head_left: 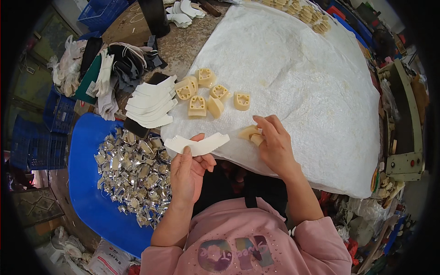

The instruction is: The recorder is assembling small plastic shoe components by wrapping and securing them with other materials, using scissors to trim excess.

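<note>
A curved white strip [197, 145] with notched ends is pinched between the thumb and fingers of my left hand [185, 170], just off the near edge of the white-covered table. My right hand [277, 144] has its fingers closed on a beige shoe heel [249, 132] at the table's near edge; the fingers partly hide it, and whether a second heel is there I cannot tell. Beyond both hands sits a loose group of beige shoe heels [197, 105], most with their hollow sides up. To their left, similar white strips [150, 104] lie fanned in an overlapping stack.
A blue tub [87, 183] full of shiny silver-wrapped pieces [133, 174] stands at my left, below the table. Gloves and dark cloths [123, 64] lie behind the strips. A black cylinder [154, 18] stands at the back left. More beige pieces [305, 13] lie along the far edge.
</note>
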A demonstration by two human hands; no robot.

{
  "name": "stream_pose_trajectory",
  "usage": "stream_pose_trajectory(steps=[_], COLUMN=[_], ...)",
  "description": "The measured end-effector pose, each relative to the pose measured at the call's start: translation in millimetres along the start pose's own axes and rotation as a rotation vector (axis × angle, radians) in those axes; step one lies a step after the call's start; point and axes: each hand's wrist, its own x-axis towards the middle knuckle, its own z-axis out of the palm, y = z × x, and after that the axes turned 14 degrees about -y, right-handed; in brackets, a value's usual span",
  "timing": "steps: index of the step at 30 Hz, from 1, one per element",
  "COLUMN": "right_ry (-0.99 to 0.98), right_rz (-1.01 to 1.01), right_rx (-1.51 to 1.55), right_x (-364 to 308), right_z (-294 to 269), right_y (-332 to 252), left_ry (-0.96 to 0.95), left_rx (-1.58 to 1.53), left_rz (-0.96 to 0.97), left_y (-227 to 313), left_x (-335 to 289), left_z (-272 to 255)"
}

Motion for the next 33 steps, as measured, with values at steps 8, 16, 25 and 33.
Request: stream_pose_trajectory(steps=[8,16,25,33], right_ry=[0.031,0.279,0.376,0.381], right_rz=[0.047,-0.325,-0.552,-0.514], right_rx=[-0.009,0.531,0.362,0.329], right_x=[-18,-15,-5,-4], right_z=[-3,19,35,33], right_y=[0,-58,-50,-51], left_ry=[0.007,0.043,-0.128,-0.057], left_rx=[0.055,0.047,0.113,0.223], left_rz=[0.025,0.078,0.094,0.119], left_y=[-2,-11,-1,-3], left_x=[-3,-10,-15,-20], left_z=[2,30,37,46])
